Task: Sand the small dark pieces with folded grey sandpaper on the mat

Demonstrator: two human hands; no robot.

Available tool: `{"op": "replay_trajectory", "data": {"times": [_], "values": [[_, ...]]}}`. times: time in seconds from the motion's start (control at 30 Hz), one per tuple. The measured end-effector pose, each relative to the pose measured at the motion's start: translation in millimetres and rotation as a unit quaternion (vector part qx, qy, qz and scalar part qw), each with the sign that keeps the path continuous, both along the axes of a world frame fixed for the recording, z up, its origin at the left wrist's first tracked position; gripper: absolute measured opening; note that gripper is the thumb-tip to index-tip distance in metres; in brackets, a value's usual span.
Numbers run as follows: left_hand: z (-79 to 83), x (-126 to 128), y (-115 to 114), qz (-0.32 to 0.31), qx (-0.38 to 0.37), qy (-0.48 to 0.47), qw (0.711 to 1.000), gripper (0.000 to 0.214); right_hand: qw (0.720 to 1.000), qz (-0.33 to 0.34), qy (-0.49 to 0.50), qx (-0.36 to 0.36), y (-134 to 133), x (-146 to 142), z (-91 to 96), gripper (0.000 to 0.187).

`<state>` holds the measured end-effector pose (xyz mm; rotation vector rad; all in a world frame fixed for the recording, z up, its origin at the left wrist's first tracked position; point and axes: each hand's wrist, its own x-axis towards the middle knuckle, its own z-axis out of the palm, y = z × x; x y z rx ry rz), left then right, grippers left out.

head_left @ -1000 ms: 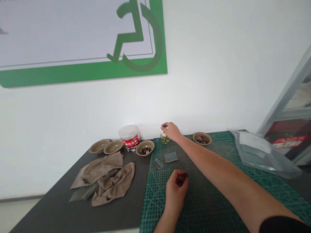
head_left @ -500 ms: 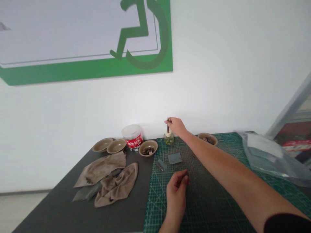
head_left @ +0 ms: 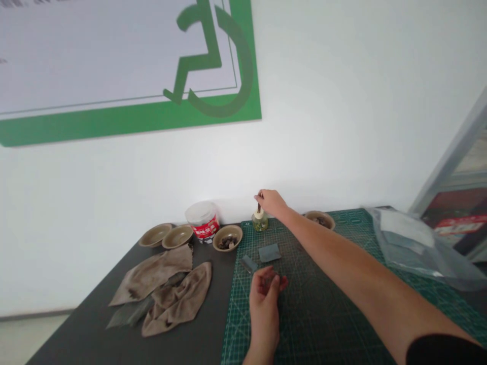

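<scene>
The right hand [head_left: 271,201] covered the top of the stick [head_left: 259,207], whose lower end was lost at the jar [head_left: 260,223]. The right forearm [head_left: 342,258] hid the near left part of the far right bowl [head_left: 332,221]. Whether the left hand [head_left: 265,296] held anything was unclear. The tub [head_left: 205,229] bore lettering too blurred to read. The view's top and left edges cut off the sign [head_left: 114,61].

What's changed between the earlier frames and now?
The left hand has shifted left over the cutting mat, toward the grey strip, and looks less tightly closed; whether it holds anything is unclear. The right hand, still gripping the dark stick above the jar, is slightly lower than half a second ago. Bowls, tub and cloths stayed put.
</scene>
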<state>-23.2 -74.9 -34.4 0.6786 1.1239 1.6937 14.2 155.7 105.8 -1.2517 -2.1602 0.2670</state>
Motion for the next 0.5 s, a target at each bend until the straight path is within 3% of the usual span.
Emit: {"op": "replay_trajectory", "data": {"times": [0.13,0.23,0.37,0.5], "values": [[11.7,-7,-2,0.005,-0.021,0.02,1.0,0.028,0.998,-0.012,0.054,0.022,-7,28,17.6,0.034],[27.9,-17,-3,0.0,-0.013,0.004,1.0,0.03,0.97,0.024,0.243,0.008,-15,60,26.1,0.036],[48.2,-29,6,-0.009,0.011,-0.02,1.0,0.029,0.863,0.075,0.49,-0.099,-39,108,14.1,0.037],[54.6,-27,19,-0.05,0.006,0.019,0.999,0.036,0.769,0.07,0.606,-0.193,-81,152,-15.6,0.035]]}}
